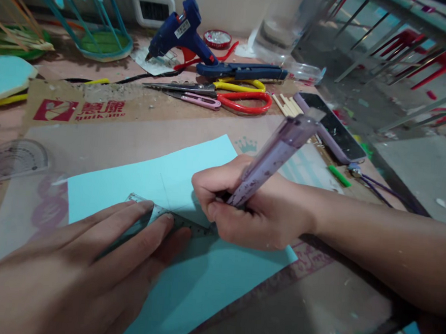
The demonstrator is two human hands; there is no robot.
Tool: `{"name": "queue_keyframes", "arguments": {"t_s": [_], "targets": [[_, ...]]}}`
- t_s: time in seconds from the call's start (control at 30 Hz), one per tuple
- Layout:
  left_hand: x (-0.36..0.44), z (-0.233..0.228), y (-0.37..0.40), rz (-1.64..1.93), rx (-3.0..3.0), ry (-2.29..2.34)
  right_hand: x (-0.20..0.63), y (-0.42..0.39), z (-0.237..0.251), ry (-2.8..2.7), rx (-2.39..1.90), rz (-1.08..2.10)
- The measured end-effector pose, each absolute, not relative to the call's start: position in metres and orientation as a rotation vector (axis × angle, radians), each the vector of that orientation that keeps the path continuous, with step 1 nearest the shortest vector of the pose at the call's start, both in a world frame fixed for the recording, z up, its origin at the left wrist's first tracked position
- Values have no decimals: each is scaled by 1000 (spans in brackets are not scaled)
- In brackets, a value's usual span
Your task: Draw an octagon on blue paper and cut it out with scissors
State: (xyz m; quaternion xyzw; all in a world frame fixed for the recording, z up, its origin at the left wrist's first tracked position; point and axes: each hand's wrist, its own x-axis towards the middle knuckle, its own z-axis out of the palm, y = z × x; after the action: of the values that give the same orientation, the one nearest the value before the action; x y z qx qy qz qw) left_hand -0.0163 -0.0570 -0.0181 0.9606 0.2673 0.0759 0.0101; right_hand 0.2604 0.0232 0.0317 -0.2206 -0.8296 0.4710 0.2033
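- While the left hand lies over the near left part of the turquoise sheet, its fingers are slightly parted and stretched out, pressing from above rather than gripping;
- beneath those fingertips, on the sheet, is a clear ruler; one end shows just beyond the longest fingers, the other runs toward the right hand, partly hidden by both hands;
- the right hand rests over the sheet's right part, its fingers closed in a narrow grip around a purple pen; the barrel rises between thumb and forefinger, tilted away to the right, while the tip is hidden behind the hand;
- on the sheet, just beyond the ruler, is a thin drawn line;
- under the sheet is translucent printed plastic;
- left of the sheet lies a clear protractor;
- beyond the sheet's far edge are red-and-yellow-handled scissors, and farther beyond it a blue glue gun;
- beyond the sheet to the right lies a phone.
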Motion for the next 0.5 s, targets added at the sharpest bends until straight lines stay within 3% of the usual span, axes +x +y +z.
{"name": "queue_keyframes", "arguments": {"t_s": [0.17, 0.5], "targets": [[-14, -18, -55, 346, 2962, 866, 260, 23, 32, -2313, -633, 1318], [-12, -14, -56, 238, 3018, 808, 260, 22, 31, -2298, -628, 1314]]}}
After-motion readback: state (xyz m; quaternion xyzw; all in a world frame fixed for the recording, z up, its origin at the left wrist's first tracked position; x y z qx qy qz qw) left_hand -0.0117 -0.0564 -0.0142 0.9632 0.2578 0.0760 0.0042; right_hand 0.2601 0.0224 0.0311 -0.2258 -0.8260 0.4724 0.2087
